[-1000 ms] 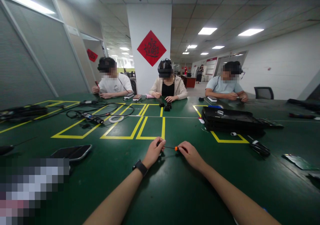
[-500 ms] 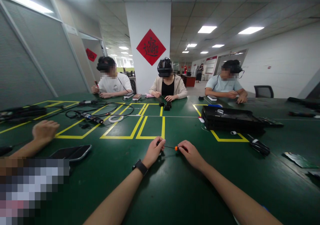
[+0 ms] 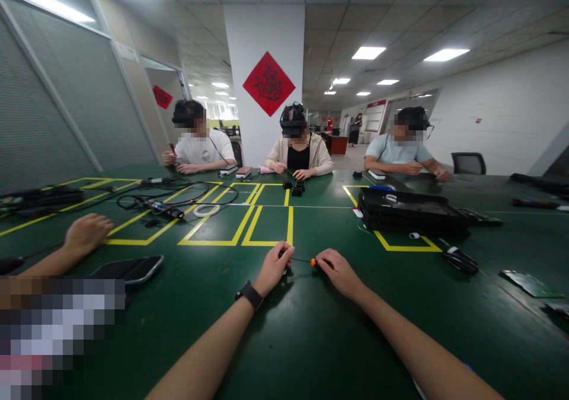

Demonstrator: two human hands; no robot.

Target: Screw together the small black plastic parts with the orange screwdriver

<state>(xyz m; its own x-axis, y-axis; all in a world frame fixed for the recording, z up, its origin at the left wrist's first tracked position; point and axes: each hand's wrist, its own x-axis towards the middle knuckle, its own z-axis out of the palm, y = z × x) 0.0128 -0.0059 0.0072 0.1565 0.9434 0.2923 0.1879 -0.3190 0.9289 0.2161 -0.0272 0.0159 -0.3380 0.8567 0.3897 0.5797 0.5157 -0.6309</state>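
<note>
Left hand (image 3: 274, 265) and right hand (image 3: 338, 271): each pinching one end of a thin orange-tipped tool (image 3: 306, 261) above the green tabletop (image 3: 284, 341); adjustment under way, steady grip needed.

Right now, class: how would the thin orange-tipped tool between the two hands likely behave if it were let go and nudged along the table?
The orange-tipped tool looks slim and rod-like, so it would probably roll on the flat green table. Pinched by the left hand and right hand without sagging, it seems stiff and probably light.
</note>
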